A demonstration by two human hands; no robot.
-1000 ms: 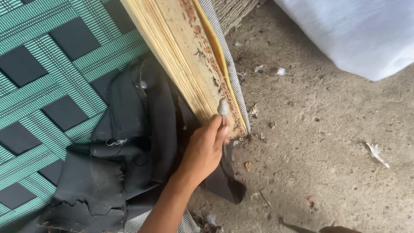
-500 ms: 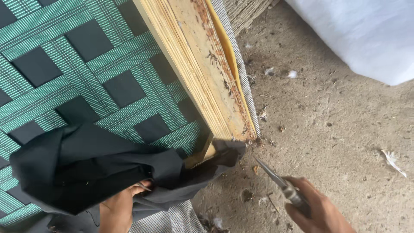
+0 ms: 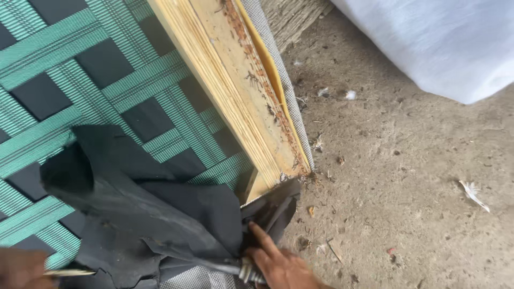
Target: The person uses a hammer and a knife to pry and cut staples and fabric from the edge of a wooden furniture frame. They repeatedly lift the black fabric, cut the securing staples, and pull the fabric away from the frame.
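Right hand at the bottom edge, closed round a thin metal tool, forefinger stretched onto torn black fabric sheet. Left hand blurred at the lower left corner, grip impossible to tell. Beyond the fabric: green woven webbing, pale wooden frame rail, gritty concrete floor.
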